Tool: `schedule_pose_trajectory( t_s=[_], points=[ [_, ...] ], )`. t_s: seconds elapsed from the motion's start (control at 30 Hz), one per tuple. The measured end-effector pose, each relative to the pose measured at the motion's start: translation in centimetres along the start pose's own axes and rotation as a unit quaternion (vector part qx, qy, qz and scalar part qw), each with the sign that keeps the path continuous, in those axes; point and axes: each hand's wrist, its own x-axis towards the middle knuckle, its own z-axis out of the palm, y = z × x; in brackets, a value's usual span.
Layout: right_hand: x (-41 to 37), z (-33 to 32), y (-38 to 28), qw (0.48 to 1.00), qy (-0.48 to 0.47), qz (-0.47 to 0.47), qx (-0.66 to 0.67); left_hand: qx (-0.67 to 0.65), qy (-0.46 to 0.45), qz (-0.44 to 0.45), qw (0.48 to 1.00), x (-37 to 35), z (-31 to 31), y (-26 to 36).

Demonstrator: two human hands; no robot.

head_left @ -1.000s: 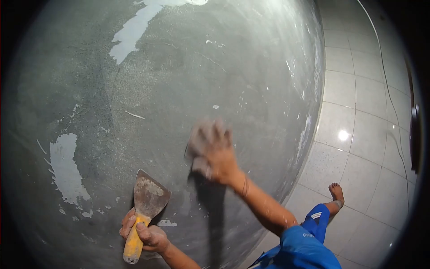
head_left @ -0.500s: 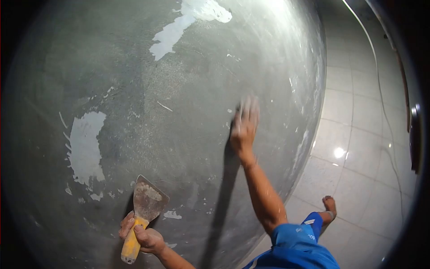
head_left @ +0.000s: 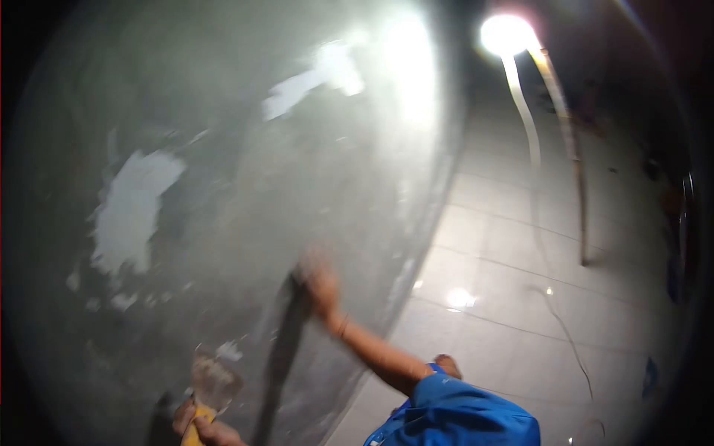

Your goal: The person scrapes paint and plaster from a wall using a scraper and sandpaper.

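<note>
At the bottom left, my left hand point(head_left: 206, 427) is closed around the yellow handle of a putty knife point(head_left: 216, 380). Its wide metal blade points up, is smeared with dried filler, and lies close to the grey wall point(head_left: 223, 215). My right hand point(head_left: 321, 282) reaches out from a blue sleeve and looks laid flat on the wall, empty, its fingertips blurred by motion. White filler patches show on the wall, a long one point(head_left: 132, 212) at the left and another point(head_left: 320, 76) higher up.
A bright lamp point(head_left: 508, 35) shines at the upper right beside a thin upright pole point(head_left: 569, 141). Its pale cable point(head_left: 529, 134) trails over the glossy floor tiles point(head_left: 491, 223). A bare foot point(head_left: 448, 365) shows beyond the blue shirt point(head_left: 468, 416).
The view has swung right, bringing the lamp and pole into sight. My right hand now appears lower on the wall and more blurred. The putty knife stays in my left hand, lower in view.
</note>
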Motion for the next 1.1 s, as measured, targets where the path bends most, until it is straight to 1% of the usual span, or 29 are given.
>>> schedule_pose_trajectory(
  t_s=[0.03, 0.07, 0.1, 0.13, 0.2, 0.27, 0.33, 0.37, 0.4, 0.43, 0.47, 0.5, 0.53, 0.57, 0.6, 0.63, 0.67, 0.7, 0.73, 0.77, 0.8, 0.83, 0.87, 0.9, 0.93, 1.0, 1.03, 1.07, 1.1],
  points=[
    [-3.6, -1.2, -3.3, 0.992, -0.111, -0.038, 0.045, -0.044, 0.031, -0.038, 0.998, 0.0, 2.0, 1.3],
    [-1.5, -5.3, -6.9, 0.966, -0.165, 0.042, 0.193, -0.075, 0.063, -0.081, 0.992, -0.6, 3.6, 2.8],
    [0.8, -6.5, -7.4, 0.973, -0.185, 0.022, 0.134, -0.070, 0.060, -0.057, 0.994, -1.4, 4.6, 2.5],
    [2.6, -7.3, -6.4, 0.974, -0.188, 0.030, 0.119, -0.058, 0.053, -0.027, 0.997, -1.5, 5.3, 2.4],
    [7.9, -9.3, -3.4, 0.962, -0.123, 0.027, 0.243, -0.044, 0.056, -0.058, 0.996, -2.2, 5.8, 3.0],
    [14.9, -13.0, -2.3, 0.941, -0.084, 0.035, 0.326, 0.029, -0.003, -0.049, 0.998, -4.2, 6.2, 1.8],
    [19.4, -15.3, -0.7, 0.933, -0.093, 0.011, 0.348, -0.003, 0.006, -0.218, 0.976, -5.2, 7.9, 5.3],
    [20.0, -15.2, 0.7, 0.922, -0.100, 0.038, 0.373, 0.012, 0.013, -0.138, 0.990, -5.1, 8.9, 7.0],
    [20.7, -14.6, 1.2, 0.903, -0.111, 0.064, 0.410, 0.059, 0.050, -0.135, 0.988, -5.8, 9.5, 8.3],
    [21.4, -14.3, 1.8, 0.913, -0.091, 0.061, 0.392, 0.014, 0.029, -0.137, 0.990, -6.6, 9.5, 9.9],
    [21.2, -13.3, 4.1, 0.934, -0.111, -0.012, 0.338, -0.020, 0.054, -0.106, 0.993, -7.5, 10.3, 10.8],
    [18.6, -10.9, 7.6, 0.938, -0.147, 0.011, 0.314, 0.046, 0.059, -0.144, 0.987, -8.8, 10.0, 12.8],
    [15.6, -8.1, 11.1, 0.954, -0.127, 0.016, 0.271, 0.072, 0.092, -0.190, 0.975, -9.9, 9.9, 14.6],
    [20.1, -10.3, 7.9, 0.775, -0.245, 0.128, 0.569, 0.036, 0.086, -0.178, 0.980, -8.4, 9.9, 16.9],
    [21.3, -10.5, 6.4, 0.804, -0.268, 0.087, 0.523, 0.032, 0.116, -0.166, 0.979, -7.6, 9.6, 18.3],
    [22.6, -11.3, 2.6, 0.790, -0.235, 0.153, 0.545, 0.057, 0.148, -0.178, 0.971, -7.8, 8.7, 19.1],
    [21.7, -11.3, 2.7, 0.781, -0.225, 0.152, 0.563, 0.048, 0.157, -0.192, 0.968, -8.3, 8.2, 20.4],
    [20.5, -11.5, 3.5, 0.789, -0.245, 0.186, 0.532, 0.069, 0.176, -0.201, 0.961, -9.0, 7.6, 22.0],
    [19.0, -11.6, 5.9, 0.824, -0.293, 0.170, 0.455, 0.082, 0.168, -0.241, 0.952, -9.6, 6.9, 23.1],
    [18.3, -12.6, 3.8, 0.732, -0.304, 0.222, 0.568, 0.091, 0.156, -0.279, 0.943, -9.9, 6.5, 23.9],
    [17.1, -13.4, 3.4, 0.739, -0.317, 0.209, 0.556, 0.103, 0.168, -0.278, 0.940, -10.3, 6.4, 24.8],
    [15.0, -13.6, 4.7, 0.740, -0.372, 0.201, 0.523, 0.099, 0.152, -0.287, 0.941, -10.9, 6.3, 25.5],
    [12.9, -14.2, 4.5, 0.682, -0.406, 0.250, 0.555, 0.102, 0.141, -0.297, 0.939, -11.8, 6.1, 26.3],
    [11.9, -15.8, 3.3, 0.602, -0.452, 0.294, 0.588, 0.074, 0.146, -0.342, 0.925, -12.8, 6.2, 27.5],
    [9.3, -16.7, 2.8, 0.530, -0.470, 0.301, 0.638, 0.179, 0.079, -0.271, 0.942, -12.4, 6.1, 28.8],
    [5.2, -18.5, 2.9, 0.500, -0.547, 0.202, 0.640, 0.139, 0.063, -0.307, 0.939, -15.6, 6.8, 30.7],
    [5.4, -21.5, 1.5, 0.459, -0.617, 0.181, 0.613, 0.161, 0.038, -0.308, 0.937, -18.4, 7.3, 31.7],
    [5.8, -24.1, 0.1, 0.417, -0.680, 0.153, 0.584, 0.189, 0.056, -0.302, 0.933, -19.0, 7.8, 33.6],
    [4.1, -25.5, 1.0, 0.384, -0.719, 0.110, 0.569, 0.181, 0.083, -0.388, 0.900, -20.3, 8.4, 36.0]
  ],
)
